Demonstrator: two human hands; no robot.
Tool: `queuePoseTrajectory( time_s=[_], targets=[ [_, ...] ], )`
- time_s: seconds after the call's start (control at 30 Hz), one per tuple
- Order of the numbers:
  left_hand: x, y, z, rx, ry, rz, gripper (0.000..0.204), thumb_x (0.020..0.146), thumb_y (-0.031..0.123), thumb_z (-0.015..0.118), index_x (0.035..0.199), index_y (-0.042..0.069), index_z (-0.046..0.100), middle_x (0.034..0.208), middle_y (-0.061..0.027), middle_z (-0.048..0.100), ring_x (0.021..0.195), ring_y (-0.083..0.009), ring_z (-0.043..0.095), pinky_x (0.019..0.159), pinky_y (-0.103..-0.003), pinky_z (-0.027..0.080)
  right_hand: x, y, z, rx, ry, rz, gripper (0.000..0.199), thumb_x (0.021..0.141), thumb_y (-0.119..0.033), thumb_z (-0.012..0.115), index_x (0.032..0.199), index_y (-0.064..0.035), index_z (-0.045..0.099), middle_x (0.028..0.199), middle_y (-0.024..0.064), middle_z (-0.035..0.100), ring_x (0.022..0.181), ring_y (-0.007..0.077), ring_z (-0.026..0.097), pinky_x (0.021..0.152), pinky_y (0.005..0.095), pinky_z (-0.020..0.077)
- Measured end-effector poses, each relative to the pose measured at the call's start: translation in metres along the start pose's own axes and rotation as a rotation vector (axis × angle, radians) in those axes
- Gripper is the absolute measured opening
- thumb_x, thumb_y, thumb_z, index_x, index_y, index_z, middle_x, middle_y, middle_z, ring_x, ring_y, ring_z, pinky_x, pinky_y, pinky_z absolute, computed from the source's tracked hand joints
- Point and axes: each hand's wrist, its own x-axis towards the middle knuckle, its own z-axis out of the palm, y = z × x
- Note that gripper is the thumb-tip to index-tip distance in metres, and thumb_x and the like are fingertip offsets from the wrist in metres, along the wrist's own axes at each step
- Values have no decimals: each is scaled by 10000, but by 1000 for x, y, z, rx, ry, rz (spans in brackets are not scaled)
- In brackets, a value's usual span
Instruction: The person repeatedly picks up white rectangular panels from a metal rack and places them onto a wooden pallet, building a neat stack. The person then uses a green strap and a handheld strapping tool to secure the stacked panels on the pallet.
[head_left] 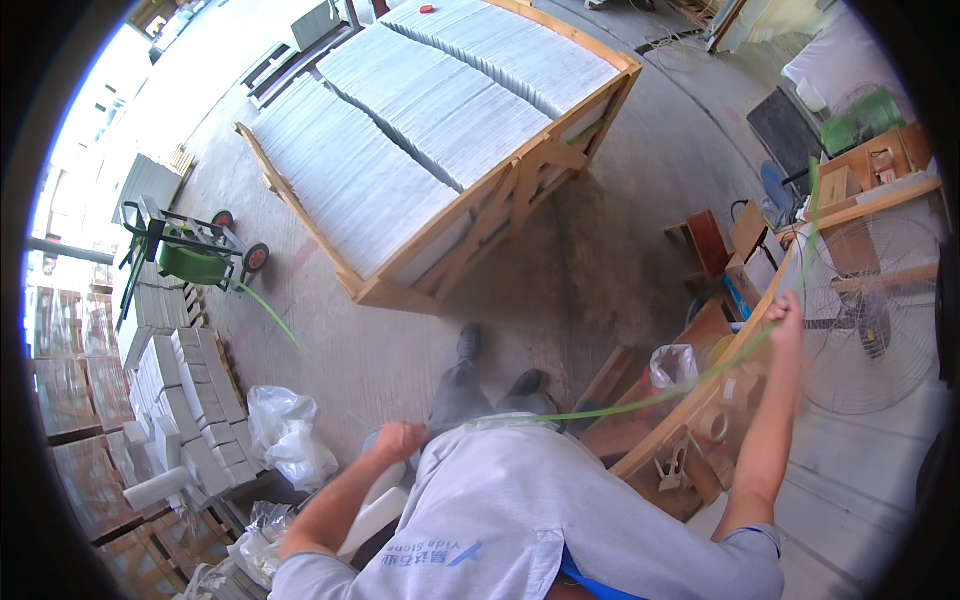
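A thin green packing strap (pixel 640 402) runs in a slack curve across the front of my body. My right hand (pixel 787 312), raised at the right beside the workbench, is closed on it, and a length of the strap stands up above that fist. My left hand (pixel 400 440) is a closed fist at waist height. Toward that fist the strap grows faint and blurred, so its hold there is hard to make out. Ahead of me stands a wooden crate (pixel 400 300) packed with rows of thin pale stone tiles (pixel 440 90). A small red object (pixel 427 9) lies on the far tiles.
At the left is a wheeled strap cart (pixel 195 262) with a green strap end (pixel 268 315) trailing from it. Stacked pale slabs (pixel 185 390) and a clear plastic bag (pixel 288 435) lie nearer. A cluttered wooden bench (pixel 650 455) and a wire-caged fan (pixel 868 315) stand at the right.
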Motion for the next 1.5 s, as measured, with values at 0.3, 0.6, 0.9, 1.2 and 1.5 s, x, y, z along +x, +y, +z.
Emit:
queuePoseTrajectory(
  time_s=[0.3, 0.6, 0.9, 1.2, 1.5],
  targets=[
    [-72, -10, 16, -139, -103, -474, 448, 865, 453, 470, 864, 36, 632, 862, -216, 631, 835, -377, 608, 730, -458, 475, -50, 243, 60, -317, -88, 376, 348, 869, -416, 529, 774, -83, 506, 497, -60, 321, 349, 62, 273, 315, 210, 215],
    [-53, 25, -14, -188, 48, -272, 368, 854, 393, 507, 873, 43, 620, 844, -189, 640, 819, -364, 611, 715, -438, 475, -148, 378, 129, -740, -338, 583, 350, 883, -360, 437, 708, -66, 506, 495, -6, 398, 365, 109, 332, 326, 275, 264],
    [-63, 5, -3, -192, 46, -324, 387, 889, 399, 464, 807, 44, 594, 801, -206, 619, 788, -393, 595, 686, -467, 462, -169, 393, 178, -767, -321, 515, 314, 863, -328, 424, 688, -75, 491, 479, -30, 361, 343, 82, 292, 303, 249, 220],
    [-73, -18, 2, -233, 62, -371, 388, 888, 400, 463, 811, 44, 594, 809, -218, 613, 794, -412, 586, 691, -482, 455, -189, 402, 181, -816, -298, 489, 358, 872, -353, 428, 673, -68, 517, 482, -14, 399, 350, 90, 332, 307, 253, 258],
    [-66, -31, -6, -266, 78, -361, 379, 876, 389, 485, 821, 34, 605, 816, -216, 617, 795, -409, 589, 701, -475, 460, -190, 405, 188, -833, -277, 423, 360, 870, -346, 426, 679, -59, 529, 466, -10, 400, 331, 101, 338, 297, 264, 273]
  ],
)
